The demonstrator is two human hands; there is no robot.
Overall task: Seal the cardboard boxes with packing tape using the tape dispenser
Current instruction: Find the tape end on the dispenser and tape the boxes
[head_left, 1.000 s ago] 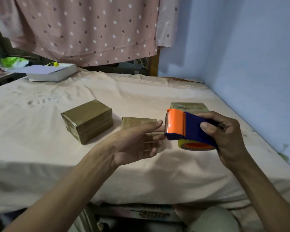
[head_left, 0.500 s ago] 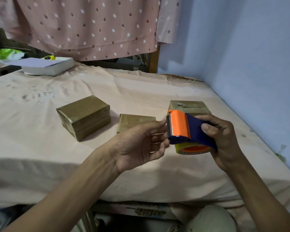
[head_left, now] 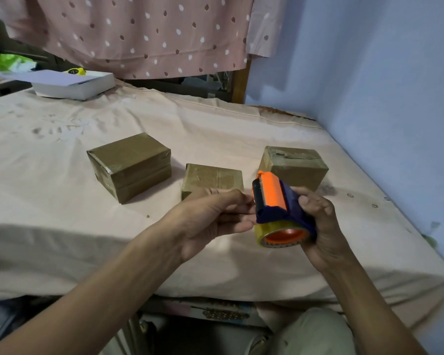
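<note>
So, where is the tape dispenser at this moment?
The tape dispenser is held in the right hand, above the near edge of the bed, with the left hand at its front end.

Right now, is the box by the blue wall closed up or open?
Closed. The box by the wall has its top flaps down flat under crinkled brown tape, and no opening shows.

One head-worn wide-angle view looks forward and down, close over the bed (head_left: 62, 239).
</note>
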